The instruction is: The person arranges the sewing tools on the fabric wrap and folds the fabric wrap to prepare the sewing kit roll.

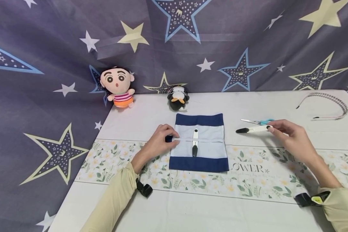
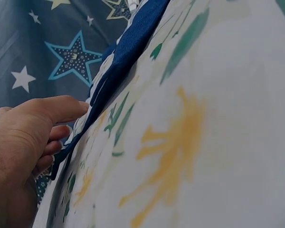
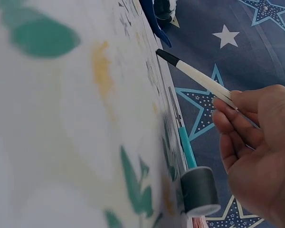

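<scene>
A folded cloth, pale blue with navy bands at top and bottom, lies flat on the table; a seam or opening runs across its middle. A slim white stick-like tool with a black end, perhaps a clip, lies upright across that line. My left hand pinches the cloth's left edge between thumb and fingers, also seen in the left wrist view. My right hand holds a second white tool with a black end above the table, right of the cloth. Its black end points left, toward the cloth.
Blue-handled scissors lie just behind the right hand. A dark cylinder, perhaps a spool, shows beside them in the right wrist view. A penguin plush, a doll and a headband are along the back.
</scene>
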`<state>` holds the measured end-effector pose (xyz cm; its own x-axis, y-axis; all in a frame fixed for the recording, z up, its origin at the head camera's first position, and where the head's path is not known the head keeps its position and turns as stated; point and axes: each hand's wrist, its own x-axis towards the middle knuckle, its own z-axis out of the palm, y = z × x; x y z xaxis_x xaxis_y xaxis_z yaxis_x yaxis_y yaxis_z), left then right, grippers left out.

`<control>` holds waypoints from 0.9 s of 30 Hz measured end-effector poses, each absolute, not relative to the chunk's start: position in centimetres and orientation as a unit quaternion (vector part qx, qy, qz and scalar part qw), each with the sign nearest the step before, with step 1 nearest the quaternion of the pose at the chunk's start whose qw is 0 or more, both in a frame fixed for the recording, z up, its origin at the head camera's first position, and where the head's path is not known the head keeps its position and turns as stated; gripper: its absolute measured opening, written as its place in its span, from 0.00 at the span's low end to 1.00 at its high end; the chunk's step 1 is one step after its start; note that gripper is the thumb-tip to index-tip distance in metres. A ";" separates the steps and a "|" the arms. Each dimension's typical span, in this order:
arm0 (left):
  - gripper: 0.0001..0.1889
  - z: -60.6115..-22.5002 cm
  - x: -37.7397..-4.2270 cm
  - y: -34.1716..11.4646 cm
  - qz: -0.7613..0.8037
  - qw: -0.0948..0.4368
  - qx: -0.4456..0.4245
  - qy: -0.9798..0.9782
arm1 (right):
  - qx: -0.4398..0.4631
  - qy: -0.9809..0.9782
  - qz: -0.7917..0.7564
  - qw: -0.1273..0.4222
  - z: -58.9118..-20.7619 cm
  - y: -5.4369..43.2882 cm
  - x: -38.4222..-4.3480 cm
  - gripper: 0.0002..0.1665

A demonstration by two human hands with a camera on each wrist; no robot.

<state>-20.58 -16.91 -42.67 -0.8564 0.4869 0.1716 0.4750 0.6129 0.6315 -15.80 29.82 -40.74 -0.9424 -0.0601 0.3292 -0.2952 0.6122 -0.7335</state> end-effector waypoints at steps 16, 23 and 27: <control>0.07 -42.6 -20.8 -15.7 0.348 0.012 0.300 0.888 | 0.094 -0.841 0.515 0.134 -40.6 28.4 -17.7 0.13; 0.07 -42.5 -20.7 -15.1 0.347 0.016 0.306 0.887 | 0.115 -0.820 0.546 0.128 -40.1 26.7 -18.5 0.13; 0.07 -42.5 -20.7 -15.1 0.347 0.022 0.303 0.887 | 0.145 -0.805 0.562 0.124 -40.0 25.5 -19.2 0.13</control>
<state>-20.72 -15.07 -42.47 -0.8154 0.5529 0.1717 0.5227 0.5757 0.6288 -19.15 25.54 -39.98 -0.9268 -0.0939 0.3636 -0.3737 0.3254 -0.8686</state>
